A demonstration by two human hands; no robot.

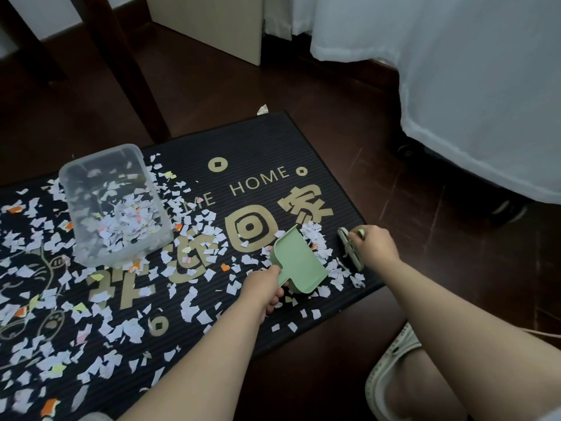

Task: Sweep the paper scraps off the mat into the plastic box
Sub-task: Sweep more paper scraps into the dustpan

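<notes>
A black doormat (261,141) with gold lettering lies on the floor, strewn with white and coloured paper scraps (115,332). A clear plastic box (91,177) sits on the mat's left part, tilted, with a heap of scraps inside. My left hand (264,288) grips the handle of a green dustpan (299,262) resting on the mat near its right edge. My right hand (375,246) holds a small green brush (352,253) at the mat's right edge, its bristles down beside a pile of scraps (317,238) lying at the dustpan's mouth.
Dark wooden floor (425,284) surrounds the mat. Dark table legs (127,71) stand behind the box. A white bed cover (470,86) hangs at the right. A beige cabinet panel (218,22) stands at the back. My sandalled foot (391,366) is at the lower right.
</notes>
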